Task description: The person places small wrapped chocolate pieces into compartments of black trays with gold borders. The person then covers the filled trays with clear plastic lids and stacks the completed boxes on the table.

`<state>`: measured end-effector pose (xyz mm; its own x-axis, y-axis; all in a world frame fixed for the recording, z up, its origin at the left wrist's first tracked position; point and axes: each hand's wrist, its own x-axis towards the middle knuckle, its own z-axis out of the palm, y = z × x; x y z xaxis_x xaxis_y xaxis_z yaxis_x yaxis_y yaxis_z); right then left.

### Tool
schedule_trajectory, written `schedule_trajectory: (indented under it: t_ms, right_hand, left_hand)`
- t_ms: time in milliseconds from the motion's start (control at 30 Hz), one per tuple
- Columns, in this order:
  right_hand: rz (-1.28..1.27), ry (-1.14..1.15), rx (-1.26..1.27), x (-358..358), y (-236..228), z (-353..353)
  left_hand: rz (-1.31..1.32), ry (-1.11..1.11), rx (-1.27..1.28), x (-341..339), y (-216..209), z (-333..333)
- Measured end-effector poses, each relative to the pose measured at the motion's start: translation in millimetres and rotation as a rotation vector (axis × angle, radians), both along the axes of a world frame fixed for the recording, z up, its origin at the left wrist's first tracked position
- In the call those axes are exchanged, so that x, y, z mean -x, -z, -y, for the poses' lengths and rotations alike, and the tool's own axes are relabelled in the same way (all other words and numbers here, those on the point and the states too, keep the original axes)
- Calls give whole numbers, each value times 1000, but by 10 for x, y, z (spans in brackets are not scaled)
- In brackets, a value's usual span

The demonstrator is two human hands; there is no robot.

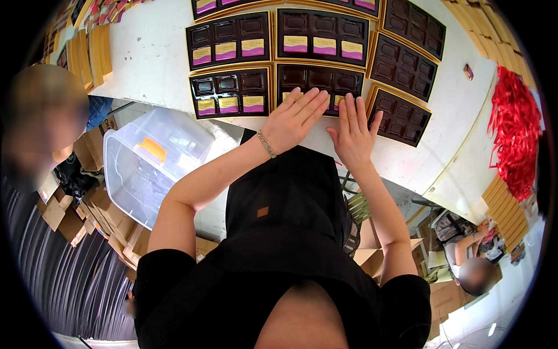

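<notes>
My left hand (295,118), with a bracelet at the wrist, lies palm down with straight fingers over the near edge of a gold-rimmed box with a dark compartment tray (319,74). Beside it, my right hand (353,132) is spread flat, its fingertips at the tray's right corner. Gold and purple wrapped pieces in the tray's front row are partly hidden under my fingers; its back row shows bare dark compartments. To the left sits a similar tray (231,91) with wrapped pieces in front. A tray without wrapped pieces (401,116) lies right of my right hand.
More filled trays (322,35) stand behind, and unfilled ones (404,67) at the right. A single small wrapped piece (468,72) lies on the white table (151,52). Red ribbons (516,131) hang far right. A clear plastic bin (136,174) and two other people flank me.
</notes>
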<state>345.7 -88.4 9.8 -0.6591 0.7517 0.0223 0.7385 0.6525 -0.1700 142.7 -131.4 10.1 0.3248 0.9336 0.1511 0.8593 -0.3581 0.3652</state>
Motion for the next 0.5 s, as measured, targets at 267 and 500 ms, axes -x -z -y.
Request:
schedule_trajectory:
  t_ms: [267, 500]
  right_hand:
    - [-42, -72, 33, -51, 13, 4]
    - [-4, -61, 49, -29, -120, -14]
  left_hand:
    - [-34, 90, 59, 118, -134, 9]
    - [139, 62, 3, 143, -146, 18]
